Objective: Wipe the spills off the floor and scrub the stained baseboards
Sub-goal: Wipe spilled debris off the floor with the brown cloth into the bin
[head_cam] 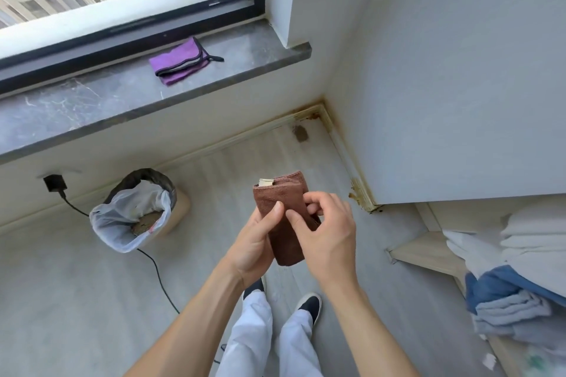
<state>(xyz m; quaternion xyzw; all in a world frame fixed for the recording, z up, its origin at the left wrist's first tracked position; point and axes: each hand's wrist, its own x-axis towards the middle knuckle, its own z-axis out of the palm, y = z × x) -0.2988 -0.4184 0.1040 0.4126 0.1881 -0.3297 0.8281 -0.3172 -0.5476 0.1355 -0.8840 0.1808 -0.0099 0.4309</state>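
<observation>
The left hand (255,242) gripped a folded brown cloth (283,217) from below and the left, palm cupped round its lower half, thumb pressed flat against the front. The right hand (326,232) closed on the cloth's right edge, thumb in front and the curled fingers (315,203) pinching the fold. The cloth stood nearly upright between them, its top clear of both hands, with a pale tag (266,183) showing at the upper left corner. Both forearms rose bare from the bottom of the view, converging at chest height above the person's white trousers and dark shoes.

Beyond the hands lay the grey floor (76,300). A brown spill (300,133) sat near the far corner, well apart from the cloth. The baseboard (343,147) there carried rusty stains at the corner and again at its near end (363,193), just right of the hands. A lined bin (137,211) stood to the left against the wall, a black cable (159,275) trailing past it. On the sill (92,101) above rested a purple cloth (180,61). Blue and white laundry (514,285) lay heaped at right.
</observation>
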